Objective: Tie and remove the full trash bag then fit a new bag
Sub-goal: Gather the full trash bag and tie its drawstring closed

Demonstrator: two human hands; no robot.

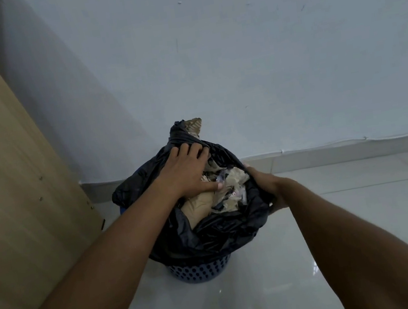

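A black trash bag sits in a blue perforated bin on the floor near the wall. The bag's mouth is open and shows crumpled brown paper and plastic scraps. My left hand reaches across the top; its fingers curl over the bag's far edge, where the plastic is bunched into a peak, and its thumb lies on the trash. My right hand grips the bag's right rim, with its fingers wrapped in the plastic and partly hidden.
A light wooden cabinet panel stands close on the left of the bin. A pale wall with a low tiled skirting runs behind it. Glossy white floor tiles spread to the right and front.
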